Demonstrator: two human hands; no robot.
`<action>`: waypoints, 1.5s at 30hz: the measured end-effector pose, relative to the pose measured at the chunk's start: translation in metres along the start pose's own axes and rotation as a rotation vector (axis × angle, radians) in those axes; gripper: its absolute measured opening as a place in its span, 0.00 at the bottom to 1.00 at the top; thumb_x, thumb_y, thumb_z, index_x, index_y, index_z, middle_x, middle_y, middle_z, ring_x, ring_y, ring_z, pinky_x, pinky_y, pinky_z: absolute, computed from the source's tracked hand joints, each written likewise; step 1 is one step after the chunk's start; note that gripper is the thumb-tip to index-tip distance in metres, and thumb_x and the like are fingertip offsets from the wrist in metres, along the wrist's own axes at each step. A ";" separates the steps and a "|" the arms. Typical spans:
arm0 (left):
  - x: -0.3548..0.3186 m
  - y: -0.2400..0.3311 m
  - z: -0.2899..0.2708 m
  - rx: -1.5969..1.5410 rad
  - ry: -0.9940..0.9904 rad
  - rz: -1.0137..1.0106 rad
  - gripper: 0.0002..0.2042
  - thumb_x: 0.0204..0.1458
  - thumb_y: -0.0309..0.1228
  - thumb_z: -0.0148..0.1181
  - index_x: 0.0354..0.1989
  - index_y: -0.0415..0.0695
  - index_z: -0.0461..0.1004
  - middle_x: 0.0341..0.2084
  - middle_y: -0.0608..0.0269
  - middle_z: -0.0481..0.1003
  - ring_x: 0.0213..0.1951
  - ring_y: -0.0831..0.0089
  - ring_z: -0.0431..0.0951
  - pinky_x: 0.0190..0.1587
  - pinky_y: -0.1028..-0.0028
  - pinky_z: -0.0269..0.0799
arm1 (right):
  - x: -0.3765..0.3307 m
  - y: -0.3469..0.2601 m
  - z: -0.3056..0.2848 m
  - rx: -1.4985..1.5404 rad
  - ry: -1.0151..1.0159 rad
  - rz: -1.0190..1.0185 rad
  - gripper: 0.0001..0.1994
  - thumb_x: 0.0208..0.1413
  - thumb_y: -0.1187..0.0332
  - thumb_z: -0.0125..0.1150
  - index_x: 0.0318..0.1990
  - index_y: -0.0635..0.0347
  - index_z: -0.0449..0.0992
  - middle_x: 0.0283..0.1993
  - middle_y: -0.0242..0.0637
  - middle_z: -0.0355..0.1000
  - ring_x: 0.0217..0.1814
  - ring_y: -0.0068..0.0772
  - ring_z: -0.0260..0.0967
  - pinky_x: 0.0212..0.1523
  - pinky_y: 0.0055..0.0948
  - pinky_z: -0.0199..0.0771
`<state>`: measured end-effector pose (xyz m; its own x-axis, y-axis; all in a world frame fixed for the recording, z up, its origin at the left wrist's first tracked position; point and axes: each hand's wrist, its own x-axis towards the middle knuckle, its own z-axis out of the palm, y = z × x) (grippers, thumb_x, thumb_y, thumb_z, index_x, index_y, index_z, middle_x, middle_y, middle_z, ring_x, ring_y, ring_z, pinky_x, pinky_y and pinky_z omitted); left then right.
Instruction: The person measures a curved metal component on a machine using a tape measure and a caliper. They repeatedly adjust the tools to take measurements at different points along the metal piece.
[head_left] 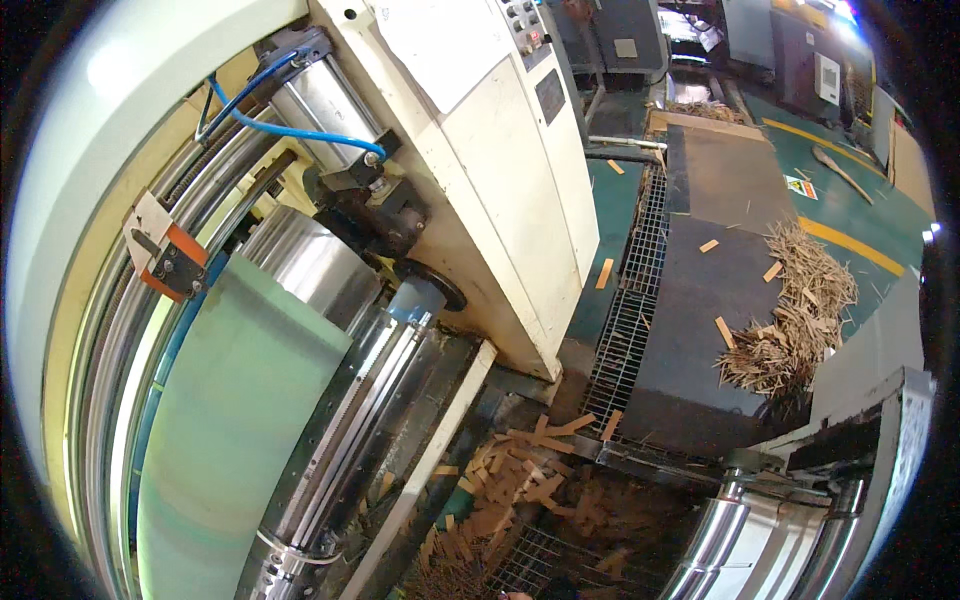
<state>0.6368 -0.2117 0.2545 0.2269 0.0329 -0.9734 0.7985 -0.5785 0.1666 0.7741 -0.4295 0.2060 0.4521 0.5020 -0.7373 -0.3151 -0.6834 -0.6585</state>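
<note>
Neither of my hands can be made out; a tiny pinkish patch at the lower edge is too small to name. On the left a large roller wrapped in a green sheet [225, 400] fills the machine. Its bare steel end [312, 262] shows beyond the sheet. Alongside runs a slimmer steel shaft [345, 430] with a toothed strip. An orange and grey bracket [172, 255] sits on the rails. Above the roller's end is an air cylinder [325, 110] with a blue hose [290, 132].
A cream machine housing [480, 170] with a control panel [525, 25] stands mid-view. Cardboard scraps [500, 480] litter the floor below. Dark boards [700, 310] lie beside a metal grating [625, 310], with a heap of cardboard strips [800, 310]. Steel rollers [712, 540] stand lower right.
</note>
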 end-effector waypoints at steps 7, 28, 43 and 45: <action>-0.030 0.042 0.002 -0.233 0.097 -0.121 0.28 0.50 0.52 0.52 0.50 0.40 0.65 0.39 0.54 0.71 0.38 0.63 0.70 0.42 0.62 0.67 | 0.010 0.093 0.007 -0.079 -0.135 -0.041 0.19 0.47 0.53 0.55 0.43 0.54 0.73 0.35 0.49 0.73 0.37 0.44 0.71 0.38 0.45 0.69; -0.091 0.021 0.054 -0.404 0.097 -0.197 0.31 0.50 0.55 0.50 0.50 0.37 0.63 0.30 0.55 0.74 0.29 0.68 0.73 0.32 0.67 0.70 | 0.058 0.226 0.177 -0.695 -0.074 -0.970 0.08 0.53 0.68 0.46 0.31 0.57 0.73 0.23 0.36 0.69 0.23 0.34 0.65 0.23 0.32 0.64; -0.095 -0.130 0.095 -0.776 0.369 0.177 0.26 0.54 0.55 0.42 0.41 0.41 0.67 0.30 0.63 0.68 0.36 0.73 0.68 0.38 0.73 0.66 | -0.086 -0.044 0.223 0.096 -0.781 -0.328 0.21 0.48 0.60 0.63 0.46 0.64 0.71 0.40 0.35 0.72 0.40 0.23 0.65 0.42 0.27 0.66; -0.083 -0.180 0.111 -0.729 0.490 0.193 0.25 0.54 0.54 0.45 0.40 0.39 0.68 0.29 0.63 0.70 0.33 0.73 0.70 0.37 0.73 0.67 | -0.087 -0.050 0.255 0.023 -0.821 -0.362 0.22 0.47 0.61 0.64 0.46 0.66 0.70 0.41 0.38 0.73 0.42 0.25 0.66 0.43 0.28 0.66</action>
<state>0.4123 -0.2004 0.2883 0.4731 0.4290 -0.7695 0.8395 0.0456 0.5415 0.5380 -0.3038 0.2644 -0.2092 0.9115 -0.3541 -0.2894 -0.4036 -0.8680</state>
